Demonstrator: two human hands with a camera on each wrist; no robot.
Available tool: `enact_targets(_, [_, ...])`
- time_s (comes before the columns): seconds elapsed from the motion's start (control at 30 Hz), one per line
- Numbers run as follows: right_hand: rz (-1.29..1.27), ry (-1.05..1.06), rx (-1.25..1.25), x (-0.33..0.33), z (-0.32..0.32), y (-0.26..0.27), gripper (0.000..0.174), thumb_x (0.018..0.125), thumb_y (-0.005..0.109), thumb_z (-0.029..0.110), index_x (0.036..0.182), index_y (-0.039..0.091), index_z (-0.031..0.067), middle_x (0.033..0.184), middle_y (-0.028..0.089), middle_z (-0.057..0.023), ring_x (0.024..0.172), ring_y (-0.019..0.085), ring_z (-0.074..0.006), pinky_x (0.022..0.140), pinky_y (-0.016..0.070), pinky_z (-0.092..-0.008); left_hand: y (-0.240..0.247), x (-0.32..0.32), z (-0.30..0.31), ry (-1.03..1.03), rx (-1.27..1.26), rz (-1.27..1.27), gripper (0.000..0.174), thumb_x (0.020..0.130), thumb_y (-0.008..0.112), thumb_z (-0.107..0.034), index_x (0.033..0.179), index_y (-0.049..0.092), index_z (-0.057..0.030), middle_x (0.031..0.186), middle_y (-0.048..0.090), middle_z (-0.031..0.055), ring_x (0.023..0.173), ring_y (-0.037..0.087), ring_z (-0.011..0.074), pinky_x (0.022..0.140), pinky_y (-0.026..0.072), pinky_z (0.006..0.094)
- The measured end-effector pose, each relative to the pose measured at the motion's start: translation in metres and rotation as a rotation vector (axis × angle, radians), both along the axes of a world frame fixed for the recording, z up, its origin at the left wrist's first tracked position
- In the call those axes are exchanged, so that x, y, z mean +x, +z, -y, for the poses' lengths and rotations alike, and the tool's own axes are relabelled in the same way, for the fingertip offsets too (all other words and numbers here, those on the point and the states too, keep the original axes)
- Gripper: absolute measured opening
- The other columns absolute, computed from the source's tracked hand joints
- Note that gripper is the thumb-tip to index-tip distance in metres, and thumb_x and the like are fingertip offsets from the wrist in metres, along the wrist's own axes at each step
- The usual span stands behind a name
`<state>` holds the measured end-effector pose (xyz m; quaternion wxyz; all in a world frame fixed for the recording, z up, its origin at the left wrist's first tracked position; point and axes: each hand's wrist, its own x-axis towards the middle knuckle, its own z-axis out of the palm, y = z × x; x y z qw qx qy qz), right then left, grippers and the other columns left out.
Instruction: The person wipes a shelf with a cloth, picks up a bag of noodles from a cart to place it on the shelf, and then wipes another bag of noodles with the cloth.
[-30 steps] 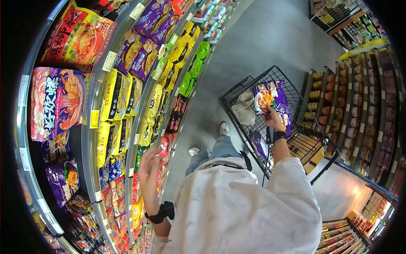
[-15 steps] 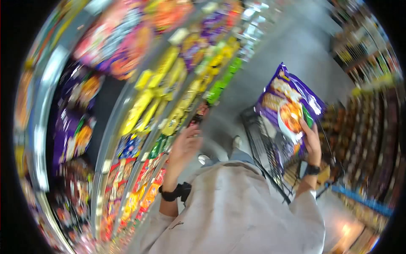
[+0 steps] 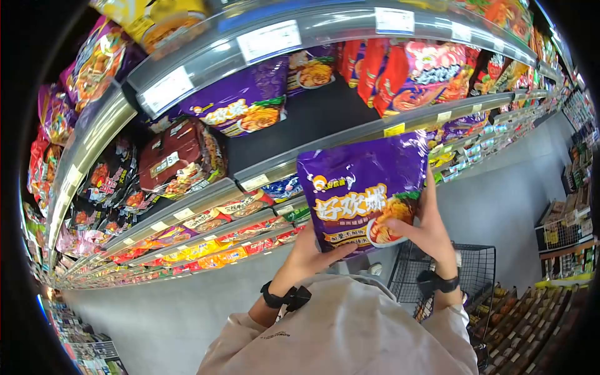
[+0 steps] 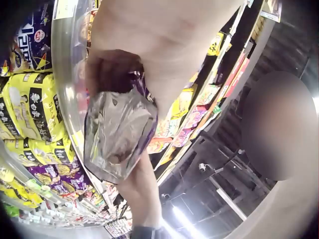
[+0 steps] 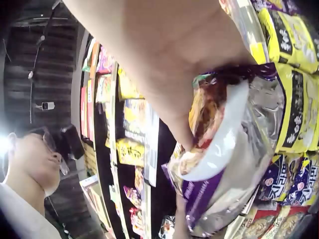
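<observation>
A purple noodle bag (image 3: 356, 178) is held upright between both hands in front of the shelf, its printed side towards the head camera. The left hand (image 3: 307, 253) grips its lower left corner, thumb across the front. On the right edge, the right hand (image 3: 431, 228) pinches it with the thumb over the bowl picture; the other fingers are mostly behind. In the left wrist view, the bag's silvery side (image 4: 119, 134) shows below the left hand (image 4: 159, 40). The right wrist view has the right hand (image 5: 164, 59) on the bag (image 5: 249, 144).
Similar purple bags (image 3: 240, 103) lie on the shelf behind, beside a dark red pack (image 3: 178, 156). Red and pink bags (image 3: 425, 75) stand further right. A black wire cart (image 3: 472, 269) is at the lower right, near racks (image 3: 537, 331) of packaged goods.
The view has turned towards the shelf. The purple bag has come up out of the cart in the right hand and over to the shelf side, where the left hand has taken hold of it too.
</observation>
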<state>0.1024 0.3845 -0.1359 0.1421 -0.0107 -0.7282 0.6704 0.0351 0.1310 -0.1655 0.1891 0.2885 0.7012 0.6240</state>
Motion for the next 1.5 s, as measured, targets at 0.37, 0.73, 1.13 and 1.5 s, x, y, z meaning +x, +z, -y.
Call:
enact_targets(0.37, [-0.183, -0.071, 0.086, -0.079, 0.055, 0.011, 0.091, 0.087, 0.084, 0.003, 0.161, 0.032, -0.0006, 0.164, 0.040, -0.0161, 0.141, 0.048, -0.0193, 0.115, 0.0433, -0.0347, 0.032, -0.055, 0.059, 0.463, 0.074, -0.317, 0.047, 0.105, 0.062, -0.006, 0.148, 0.047, 0.0028, 0.135, 0.065, 0.0132, 0.122, 0.062, 0.0178, 0.101, 0.0495, 0.0319])
enact_targets(0.73, [-0.311, -0.083, 0.097, -0.133, 0.032, 0.017, 0.081, 0.090, 0.081, 0.010, 0.158, 0.039, -0.0003, 0.154, 0.050, -0.0180, 0.133, 0.056, -0.0235, 0.110, 0.0459, -0.0365, 0.063, -0.141, 0.054, 0.700, -0.214, -0.727, 0.049, 0.100, 0.062, -0.006, 0.146, 0.048, 0.0046, 0.143, 0.054, 0.0246, 0.136, 0.053, 0.0387, 0.117, 0.0397, 0.0432])
enact_targets(1.13, [-0.454, -0.157, 0.227, -0.183, 0.012, 0.008, 0.077, 0.090, 0.081, 0.014, 0.155, 0.042, 0.0001, 0.149, 0.053, -0.0204, 0.133, 0.052, -0.0333, 0.113, 0.0415, -0.0434, 0.075, -0.221, 0.034, 0.795, -0.809, -1.072, 0.095, 0.080, 0.084, -0.024, 0.161, 0.037, -0.0110, 0.164, 0.039, 0.0190, 0.156, 0.023, 0.0458, 0.126, 0.0159, 0.0652])
enact_targets(1.5, [-0.445, -0.141, 0.340, -0.204, -0.002, 0.014, 0.075, 0.093, 0.079, 0.008, 0.156, 0.039, -0.0021, 0.159, 0.045, -0.0174, 0.141, 0.050, -0.0249, 0.114, 0.0451, -0.0365, 0.062, -0.256, 0.029, 0.887, -0.775, -1.132, 0.036, 0.090, 0.078, -0.022, 0.122, 0.073, -0.0072, 0.109, 0.072, 0.0111, 0.114, 0.063, 0.0356, 0.118, 0.0346, 0.0588])
